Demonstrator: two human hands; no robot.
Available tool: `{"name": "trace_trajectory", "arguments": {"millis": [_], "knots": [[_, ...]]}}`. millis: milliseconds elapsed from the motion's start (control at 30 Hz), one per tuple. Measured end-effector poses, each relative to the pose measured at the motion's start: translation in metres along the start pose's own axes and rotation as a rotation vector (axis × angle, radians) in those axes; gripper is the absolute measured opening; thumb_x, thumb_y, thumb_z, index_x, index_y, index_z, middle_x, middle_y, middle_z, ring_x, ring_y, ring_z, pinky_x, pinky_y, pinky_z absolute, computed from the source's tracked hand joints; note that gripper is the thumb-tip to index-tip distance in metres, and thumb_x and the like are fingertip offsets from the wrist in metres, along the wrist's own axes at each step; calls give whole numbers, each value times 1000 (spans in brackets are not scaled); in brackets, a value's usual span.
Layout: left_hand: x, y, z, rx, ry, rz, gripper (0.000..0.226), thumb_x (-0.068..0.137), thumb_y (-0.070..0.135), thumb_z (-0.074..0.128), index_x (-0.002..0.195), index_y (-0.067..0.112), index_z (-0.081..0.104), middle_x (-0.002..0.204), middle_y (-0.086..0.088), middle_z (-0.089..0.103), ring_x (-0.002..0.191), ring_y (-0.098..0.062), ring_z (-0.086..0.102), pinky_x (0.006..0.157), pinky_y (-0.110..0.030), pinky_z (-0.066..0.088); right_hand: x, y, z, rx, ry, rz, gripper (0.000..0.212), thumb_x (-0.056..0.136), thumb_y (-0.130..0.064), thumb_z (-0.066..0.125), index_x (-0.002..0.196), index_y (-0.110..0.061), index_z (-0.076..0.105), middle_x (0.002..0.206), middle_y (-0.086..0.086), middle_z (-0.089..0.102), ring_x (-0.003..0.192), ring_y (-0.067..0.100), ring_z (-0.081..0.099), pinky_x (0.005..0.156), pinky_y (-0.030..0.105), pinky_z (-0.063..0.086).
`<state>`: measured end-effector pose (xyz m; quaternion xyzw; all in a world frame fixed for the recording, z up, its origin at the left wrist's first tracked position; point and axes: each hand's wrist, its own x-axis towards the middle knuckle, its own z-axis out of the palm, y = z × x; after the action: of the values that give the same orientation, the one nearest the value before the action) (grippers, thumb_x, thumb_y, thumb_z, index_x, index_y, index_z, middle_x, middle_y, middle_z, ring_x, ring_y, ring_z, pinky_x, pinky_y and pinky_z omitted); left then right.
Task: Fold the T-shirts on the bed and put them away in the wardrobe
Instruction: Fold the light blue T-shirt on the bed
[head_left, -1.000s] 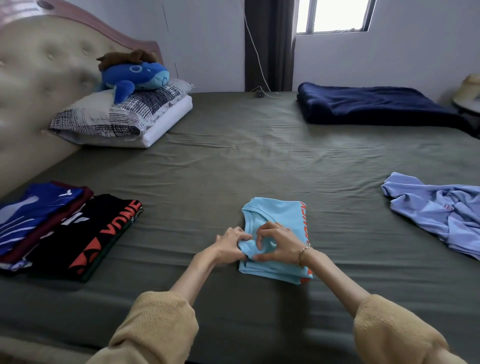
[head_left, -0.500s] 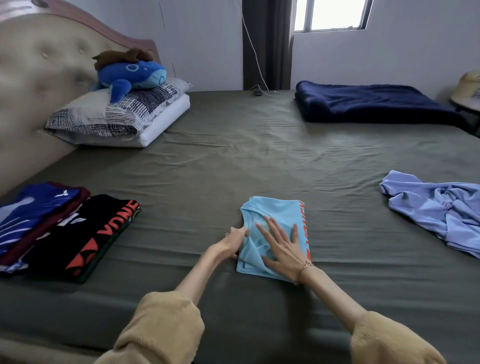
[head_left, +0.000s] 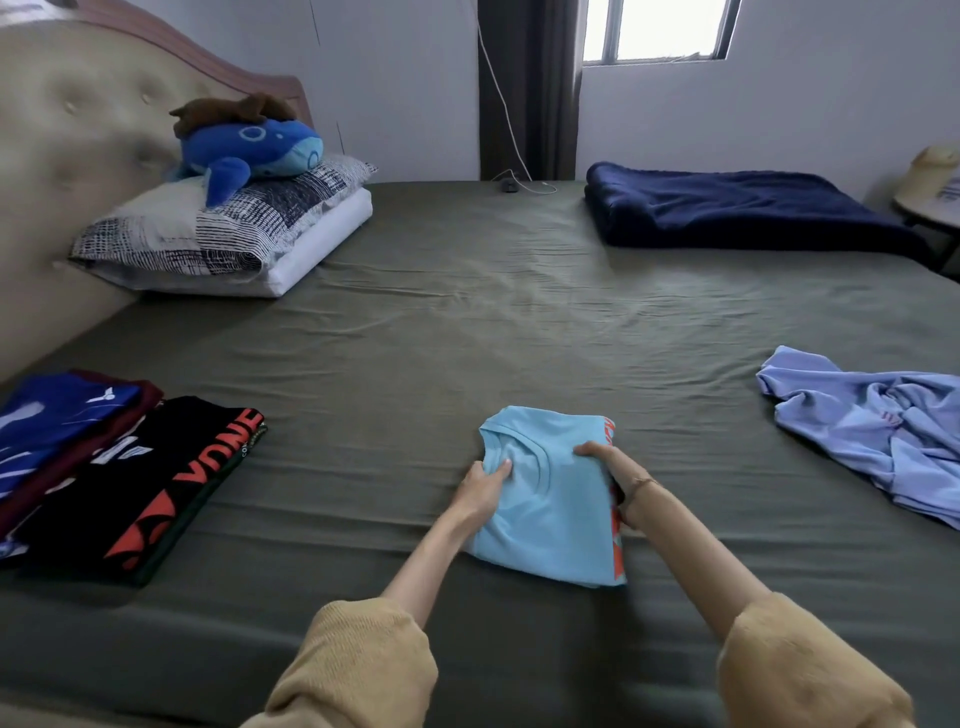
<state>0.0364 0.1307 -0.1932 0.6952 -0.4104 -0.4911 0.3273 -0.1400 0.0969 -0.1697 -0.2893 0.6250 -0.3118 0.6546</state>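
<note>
- Light blue T-shirt (head_left: 550, 499), folded to a compact rectangle, lies on the bed (head_left: 467, 322) close to its near edge, about midway along it.
- Left hand (head_left: 483, 486) grips the shirt's left side, thumb on top and fingers tucked under the fold. Right hand (head_left: 605, 462) grips the right side the same way, by the orange print. Hands are apart, one on each side, both clamped on the cloth.
- Judgement: a two-sided grip under the layers keeps the folds from sliding open; it suits lifting the packet whole and not more folding.
- Folded pile at the near left corner of the bed: black T-shirt (head_left: 156, 478) with orange lettering, beside and partly under a blue T-shirt (head_left: 57, 421) and a maroon one. Likely the stack for finished shirts, kept together for one trip to the wardrobe, which is not in view.
- Lavender T-shirt (head_left: 872, 441) lies crumpled near the right edge, well apart from the hands; not yet folded.
- Far side of the bed: pillows (head_left: 218, 234) at the far left corner with a blue plush (head_left: 249, 150) on top; navy blanket (head_left: 737, 213) toward the far right corner.
- Judgement: folding is mostly done, with one shirt left and nothing stored yet.
</note>
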Motion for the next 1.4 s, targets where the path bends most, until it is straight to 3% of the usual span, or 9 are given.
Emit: {"name": "trace_trajectory", "arguments": {"millis": [100, 233, 433, 667, 867, 1000, 1100, 1200, 1400], "knots": [[-7, -1, -9, -241, -129, 3, 25, 98, 36, 47, 114, 17, 49, 114, -4, 61, 97, -17, 62, 76, -27, 52, -8, 1, 0, 135, -168, 22, 25, 79, -29, 64, 94, -9, 65, 64, 7, 69, 55, 21, 64, 53, 24, 51], [-13, -4, -42, -302, -192, 34, 24, 98, 36, 47, 119, 25, 44, 120, -3, 60, 106, -19, 61, 82, -28, 53, -16, 6, 23, 296, -360, -11, 26, 80, -21, 63, 101, -7, 63, 69, 11, 70, 56, 22, 67, 53, 28, 57], [-21, -8, -131, -227, -100, 47, 40, 98, 36, 48, 133, 19, 39, 120, -4, 59, 101, -17, 62, 77, -26, 53, -24, 9, 100, 420, -568, -2, 24, 84, -22, 53, 99, -6, 64, 81, 11, 72, 67, 23, 70, 63, 34, 58], [-39, -33, -276, -49, 104, 16, 40, 97, 36, 49, 134, 20, 44, 118, -1, 62, 105, -18, 62, 91, -32, 50, -42, 21, 244, 449, -726, 100, 25, 95, -20, 42, 98, -5, 62, 78, 12, 72, 64, 24, 71, 55, 34, 58], [-58, -23, -389, 89, 233, 26, 32, 96, 36, 50, 125, 22, 50, 110, 4, 61, 92, -9, 61, 72, -20, 47, -62, 6, 355, 499, -888, 125, 42, 96, -21, 40, 81, -4, 74, 77, 13, 73, 63, 24, 71, 49, 33, 56], [-54, -29, -440, 155, 270, 6, 29, 95, 37, 52, 118, 21, 57, 108, -1, 67, 96, -18, 65, 87, -32, 52, -59, 8, 410, 490, -896, 122, 27, 95, -22, 41, 105, -6, 61, 84, 12, 73, 70, 24, 71, 56, 32, 58], [-47, -41, -451, 192, 299, 4, 19, 96, 37, 52, 110, 25, 56, 104, 5, 65, 94, -14, 63, 80, -26, 51, -48, 13, 429, 444, -905, 142, 27, 95, -23, 42, 106, -7, 61, 85, 11, 73, 70, 24, 71, 64, 33, 57], [-32, -63, -458, 319, 345, -19, 34, 93, 42, 53, 119, 21, 57, 115, 1, 63, 104, -20, 60, 94, -36, 48, -37, 18, 438, 408, -877, 140, 24, 95, -21, 44, 104, -6, 61, 86, 11, 73, 73, 24, 71, 75, 37, 49], [-17, -86, -449, 764, 691, 87, 42, 93, 40, 54, 125, 13, 51, 123, -7, 57, 112, -25, 54, 89, -35, 44, -27, 26, 440, 69, -654, 27, 23, 91, -13, 55, 114, -9, 56, 89, 7, 66, 77, 19, 62, 52, 28, 54]]}}
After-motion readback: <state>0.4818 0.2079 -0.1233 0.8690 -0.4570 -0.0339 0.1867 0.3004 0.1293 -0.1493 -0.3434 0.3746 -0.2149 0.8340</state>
